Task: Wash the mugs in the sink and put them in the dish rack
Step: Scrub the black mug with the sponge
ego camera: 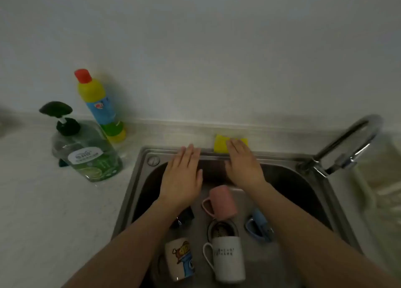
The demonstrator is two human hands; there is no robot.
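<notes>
Several mugs stand in the steel sink [138,179]: a pink mug [222,202] upside down, a blue mug [259,226] partly under my right forearm, a white mug with text [227,258], a white cartoon mug [180,258], and a dark one [184,218] mostly hidden by my left forearm. My left hand [182,177] hovers flat over the sink's back half, fingers straight, holding nothing. My right hand [243,163] reaches over the back rim, its fingertips on or just above a yellow sponge [220,143].
A clear green soap pump bottle [86,151] and a yellow and blue bottle with a red cap [99,107] stand on the counter to the left. A curved steel faucet [351,144] rises at the sink's right. A pale rack or tray [386,192] lies at far right.
</notes>
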